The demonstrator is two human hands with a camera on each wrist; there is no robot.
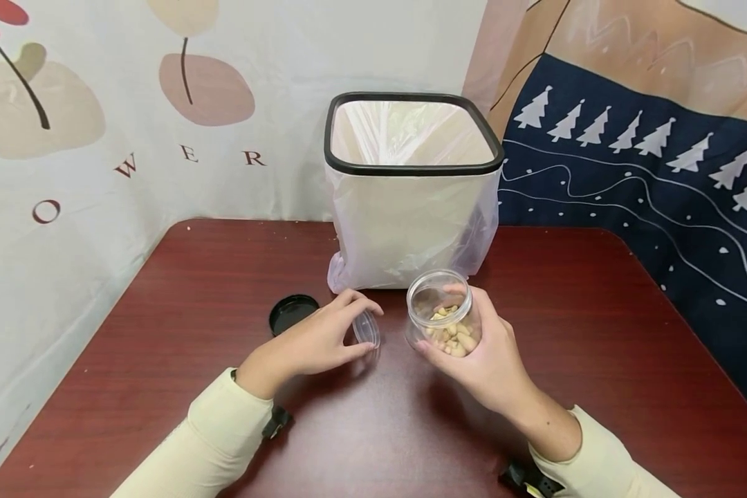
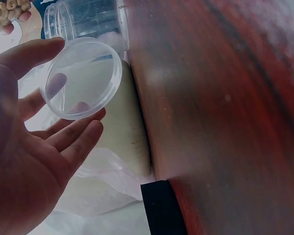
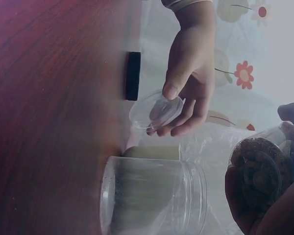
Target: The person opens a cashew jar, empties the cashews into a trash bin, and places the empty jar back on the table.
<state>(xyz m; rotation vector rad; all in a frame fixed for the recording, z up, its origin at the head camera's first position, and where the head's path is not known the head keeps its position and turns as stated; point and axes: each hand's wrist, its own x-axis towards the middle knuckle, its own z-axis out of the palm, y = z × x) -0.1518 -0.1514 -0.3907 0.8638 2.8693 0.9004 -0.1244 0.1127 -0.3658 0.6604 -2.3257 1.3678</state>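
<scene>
My left hand (image 1: 311, 342) pinches a thin clear plastic inner lid (image 1: 366, 329) by its edge, thumb on one side and fingers on the other. The disc (image 2: 83, 78) faces the left wrist camera. My right hand (image 1: 494, 356) grips a clear jar (image 1: 437, 319) holding pale nuts (image 1: 457, 337), probably cashews. Its open mouth shows in the head view. Below it, an upright clear jar (image 3: 147, 196) stands on the table in the right wrist view and looks empty. From the head, the held jar mostly hides it. A black screw lid (image 1: 292, 312) lies behind the left hand.
A pale bin (image 1: 404, 228) with a black rim and a thin plastic liner stands at the back of the dark red table (image 1: 236, 263). Printed cloths (image 1: 597, 159) hang behind and beside the table.
</scene>
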